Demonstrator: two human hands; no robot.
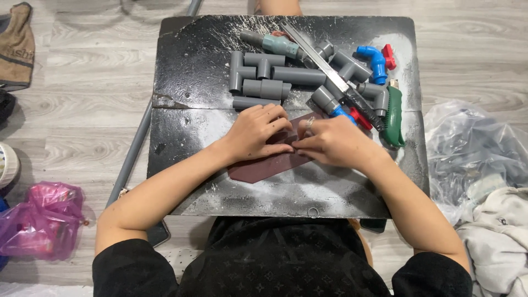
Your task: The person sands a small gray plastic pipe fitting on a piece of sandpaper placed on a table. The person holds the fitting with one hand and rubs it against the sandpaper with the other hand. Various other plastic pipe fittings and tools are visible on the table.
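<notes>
Head view: left hand [257, 132] and right hand [330, 142] meet at frame centre, both pressed on a dark red sheet [258, 168] lying flat on the black tabletop [187, 126]. Fingertips of both pinch together at the sheet's upper edge; whether a small piece sits under them, cannot tell. Grey pipe fittings [264, 74] and a green-handled saw [393, 113] lie above. Best done with the sheet pinned flat, pressure even.

Grey pipe fittings [264, 74], a saw [330, 71] and a green-handled tool [394, 113] are crowding the desk's [181, 55] far edge (right corner especially); the near edge and left side are lying open.
</notes>
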